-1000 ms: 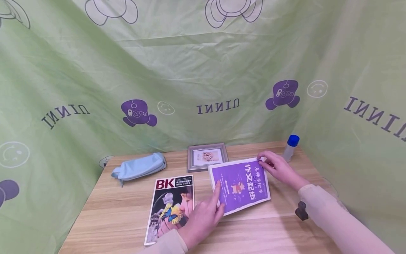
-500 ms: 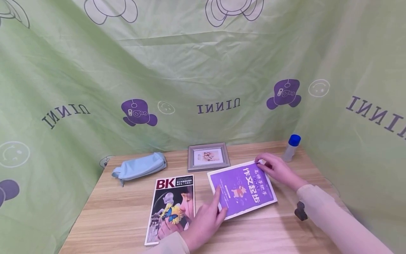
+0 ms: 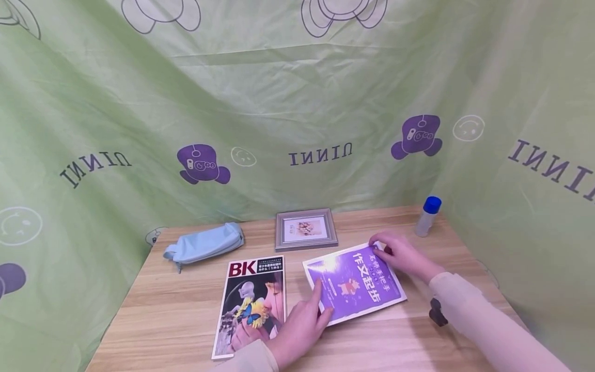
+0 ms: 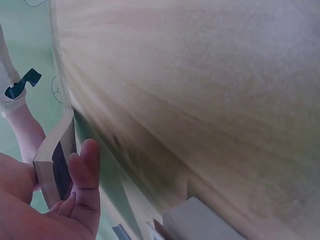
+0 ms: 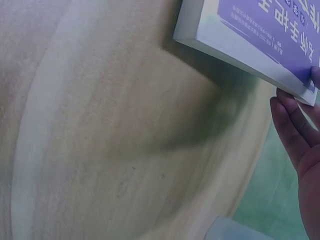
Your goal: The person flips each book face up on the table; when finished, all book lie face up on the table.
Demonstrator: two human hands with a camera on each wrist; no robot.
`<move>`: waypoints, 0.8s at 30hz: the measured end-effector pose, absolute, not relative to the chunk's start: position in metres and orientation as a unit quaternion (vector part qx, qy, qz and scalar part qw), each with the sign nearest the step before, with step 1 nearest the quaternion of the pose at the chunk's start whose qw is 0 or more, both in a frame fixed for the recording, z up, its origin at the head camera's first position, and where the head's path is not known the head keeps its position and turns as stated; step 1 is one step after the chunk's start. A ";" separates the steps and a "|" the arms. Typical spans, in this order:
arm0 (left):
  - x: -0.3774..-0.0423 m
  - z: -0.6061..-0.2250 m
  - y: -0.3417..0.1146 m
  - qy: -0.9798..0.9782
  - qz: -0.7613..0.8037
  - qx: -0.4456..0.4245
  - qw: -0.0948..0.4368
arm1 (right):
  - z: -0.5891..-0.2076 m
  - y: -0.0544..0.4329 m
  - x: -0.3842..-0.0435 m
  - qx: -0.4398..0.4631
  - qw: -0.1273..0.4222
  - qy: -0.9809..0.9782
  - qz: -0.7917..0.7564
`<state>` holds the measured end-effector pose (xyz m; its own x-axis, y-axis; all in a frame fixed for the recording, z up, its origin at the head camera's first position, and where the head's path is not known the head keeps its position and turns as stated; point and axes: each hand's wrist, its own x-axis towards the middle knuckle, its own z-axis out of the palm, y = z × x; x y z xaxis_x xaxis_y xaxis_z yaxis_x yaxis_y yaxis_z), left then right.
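A thick purple-covered book [image 3: 355,287] with white borders is held between both hands, to the right of the BK magazine [image 3: 253,305]. My left hand [image 3: 299,328] grips its left edge near the front corner; in the left wrist view the left hand [image 4: 55,200] has fingers on one face of the book [image 4: 47,167]. At the far right corner my right hand [image 3: 402,253] pinches the book. The right wrist view shows this right hand [image 5: 305,135] with fingers under the corner and the book [image 5: 250,42] raised above the wooden table, casting a shadow.
Behind the book lies a grey picture frame [image 3: 306,230]. A light blue pencil case [image 3: 204,245] rests at the back left of the table [image 3: 153,310]. A small blue-capped bottle [image 3: 427,217] stands at the back right. A green printed cloth [image 3: 260,103] hangs behind.
The book has come down and slightly nearer, off the front of the picture frame, and its cover now catches glare. My right hand has moved a little left and lower with it.
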<state>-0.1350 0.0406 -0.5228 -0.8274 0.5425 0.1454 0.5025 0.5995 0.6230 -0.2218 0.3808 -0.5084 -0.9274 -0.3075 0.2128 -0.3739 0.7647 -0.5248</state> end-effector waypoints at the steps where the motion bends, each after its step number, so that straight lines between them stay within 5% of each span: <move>1: -0.135 -0.523 0.041 0.895 0.338 0.290 0.033 | -0.510 0.380 -0.222 0.180 0.054 -0.939 0.288; 24: -0.127 -0.538 0.051 0.861 0.439 0.210 0.152 | -0.524 0.369 -0.222 0.164 0.005 -0.949 0.269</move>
<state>-0.1275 0.0505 -0.5377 -0.8659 0.4941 -0.0773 0.2279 0.5273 0.8185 -0.2216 0.3686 -0.5240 -0.9464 -0.3077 0.0982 -0.3134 0.8013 -0.5095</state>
